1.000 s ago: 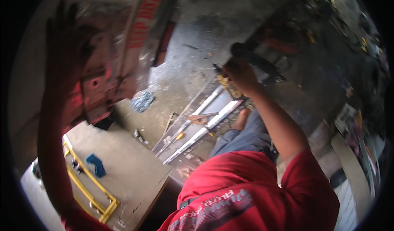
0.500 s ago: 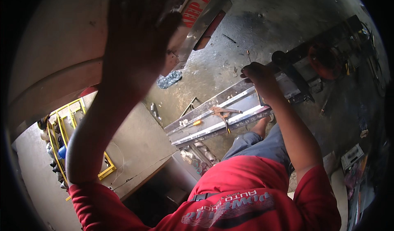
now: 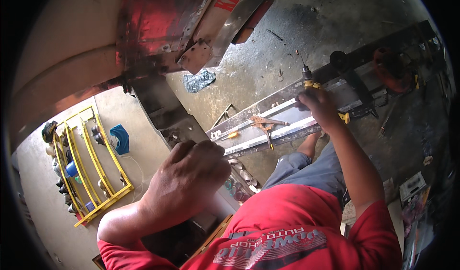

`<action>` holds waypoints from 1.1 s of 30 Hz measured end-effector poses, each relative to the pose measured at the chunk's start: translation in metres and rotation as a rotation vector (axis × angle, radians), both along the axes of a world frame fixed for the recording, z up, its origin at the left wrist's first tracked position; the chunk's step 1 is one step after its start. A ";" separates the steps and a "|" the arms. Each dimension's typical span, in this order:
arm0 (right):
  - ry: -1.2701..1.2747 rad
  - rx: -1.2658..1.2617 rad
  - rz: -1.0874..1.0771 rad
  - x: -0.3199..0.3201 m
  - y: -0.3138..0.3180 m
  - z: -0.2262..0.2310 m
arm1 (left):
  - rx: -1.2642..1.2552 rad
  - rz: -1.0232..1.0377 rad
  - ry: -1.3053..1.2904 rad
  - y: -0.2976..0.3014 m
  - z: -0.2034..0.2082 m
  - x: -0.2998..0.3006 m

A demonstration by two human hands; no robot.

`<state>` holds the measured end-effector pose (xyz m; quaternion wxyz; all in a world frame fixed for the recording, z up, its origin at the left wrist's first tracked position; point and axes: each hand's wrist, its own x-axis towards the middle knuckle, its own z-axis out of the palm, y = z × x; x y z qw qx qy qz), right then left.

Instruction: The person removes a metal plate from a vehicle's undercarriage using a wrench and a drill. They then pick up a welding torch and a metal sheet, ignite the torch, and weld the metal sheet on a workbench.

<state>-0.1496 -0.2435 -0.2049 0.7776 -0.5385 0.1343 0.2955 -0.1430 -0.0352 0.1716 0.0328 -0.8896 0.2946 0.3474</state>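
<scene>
A yellow and black cordless drill (image 3: 311, 84) is in my right hand (image 3: 320, 106), its bit pointing away from me and its yellow base showing beside my wrist. Beneath it lies a long metal beam with pale rails (image 3: 292, 128). On the beam rest a rusty locking clamp (image 3: 264, 125) and a tool with a yellow handle (image 3: 233, 135). My left hand (image 3: 191, 172) is raised in front of my chest, seen from the back, with its fingers curled. Whatever it may hold is hidden.
A vehicle panel with bare, scuffed metal (image 3: 163, 21) hangs over the upper left. A yellow rack (image 3: 91, 164) with shoes and a blue cloth (image 3: 120, 138) are at the left. Crumpled plastic (image 3: 199, 80) lies on the floor. An angle grinder (image 3: 350, 78) sits on the beam's far end.
My left hand has come down from the panel toward my chest, and its fingers have curled. My right hand and the drill have shifted slightly right and nearer; more of the drill shows.
</scene>
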 end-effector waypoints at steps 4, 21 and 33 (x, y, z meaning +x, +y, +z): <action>0.013 -0.030 0.086 -0.030 0.000 -0.007 | 0.010 -0.008 -0.041 0.021 0.001 -0.021; 0.006 -0.137 0.274 -0.085 0.021 -0.029 | 0.176 0.323 -0.291 0.068 -0.018 -0.084; 0.032 -0.377 0.528 -0.107 -0.026 -0.008 | -0.084 0.851 -0.220 0.073 -0.104 -0.137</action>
